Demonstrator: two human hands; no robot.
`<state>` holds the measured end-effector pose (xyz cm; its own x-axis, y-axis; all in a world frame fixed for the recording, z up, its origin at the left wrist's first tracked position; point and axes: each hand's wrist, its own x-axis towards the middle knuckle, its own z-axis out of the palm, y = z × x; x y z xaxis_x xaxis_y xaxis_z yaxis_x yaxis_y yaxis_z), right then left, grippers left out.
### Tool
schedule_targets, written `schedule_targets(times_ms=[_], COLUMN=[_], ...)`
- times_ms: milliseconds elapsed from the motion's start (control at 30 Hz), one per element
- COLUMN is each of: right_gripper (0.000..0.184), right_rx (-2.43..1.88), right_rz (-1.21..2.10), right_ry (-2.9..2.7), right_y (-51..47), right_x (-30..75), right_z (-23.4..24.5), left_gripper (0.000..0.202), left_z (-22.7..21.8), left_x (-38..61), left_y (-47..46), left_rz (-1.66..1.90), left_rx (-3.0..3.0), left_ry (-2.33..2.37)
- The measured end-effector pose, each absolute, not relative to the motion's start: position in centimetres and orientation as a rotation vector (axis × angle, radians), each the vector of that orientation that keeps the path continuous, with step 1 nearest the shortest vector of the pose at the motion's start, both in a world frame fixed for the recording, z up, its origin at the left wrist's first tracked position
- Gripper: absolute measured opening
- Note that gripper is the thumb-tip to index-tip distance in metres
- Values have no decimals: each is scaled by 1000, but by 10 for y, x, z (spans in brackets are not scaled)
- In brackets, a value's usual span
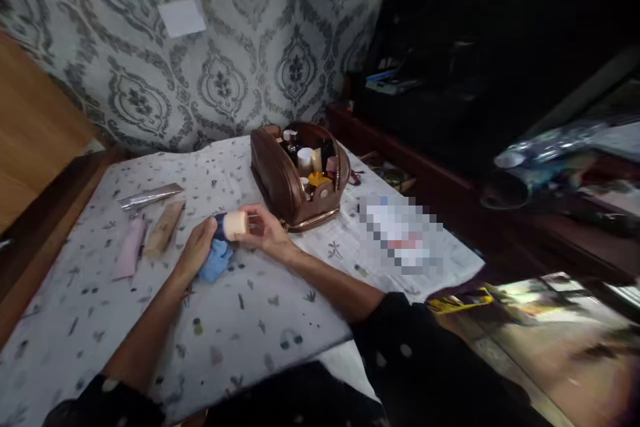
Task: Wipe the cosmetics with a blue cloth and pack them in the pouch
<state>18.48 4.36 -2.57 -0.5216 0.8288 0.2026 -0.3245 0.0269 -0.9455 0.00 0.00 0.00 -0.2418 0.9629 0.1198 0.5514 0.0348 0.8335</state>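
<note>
Bottle [234, 225] held just above tabletop [250, 327], mid-front. Left hand [196, 250] grips its dark end together with blue cloth [215, 265]; right hand [266, 232] clamps pale end. Brown bag [287, 180] near behind.

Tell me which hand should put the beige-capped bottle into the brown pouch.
Right, probably: the right hand grips the small beige-capped bottle beside the open brown leather pouch; the left hand holds the blue cloth, farther away.

- right hand [267, 232] gripping small cream-capped jar [234, 225]
- left hand [196, 248] pressing blue cloth [215, 260] to the jar
- brown toiletry bag [295, 177] sitting open just behind, bottles inside
- three tubes [150, 227] lying left on patterned tablecloth [240, 320]
</note>
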Motion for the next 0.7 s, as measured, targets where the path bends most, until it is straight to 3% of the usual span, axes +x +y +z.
schedule_targets(times_ms=[333, 533, 633, 700], right_gripper=[60, 61, 62, 64], right_rx=[-587, -723, -696, -681], right_rz=[1482, 1802, 1823, 1814], right_ry=[-1456, -1183, -1127, -1127], right_y=[42, 45, 43, 41], right_x=[185, 186, 185, 186], right_z=[-29, -26, -23, -20], left_gripper=[70, 82, 93, 88], left_z=[-3, 8, 6, 4], left_x=[-2, -3, -4, -4], left_y=[-2, -4, -5, -4], left_rz=[1130, 1080, 1075, 1094], left_rx=[1404, 1492, 1505, 1517], left_ry=[1574, 1411, 1414, 1438])
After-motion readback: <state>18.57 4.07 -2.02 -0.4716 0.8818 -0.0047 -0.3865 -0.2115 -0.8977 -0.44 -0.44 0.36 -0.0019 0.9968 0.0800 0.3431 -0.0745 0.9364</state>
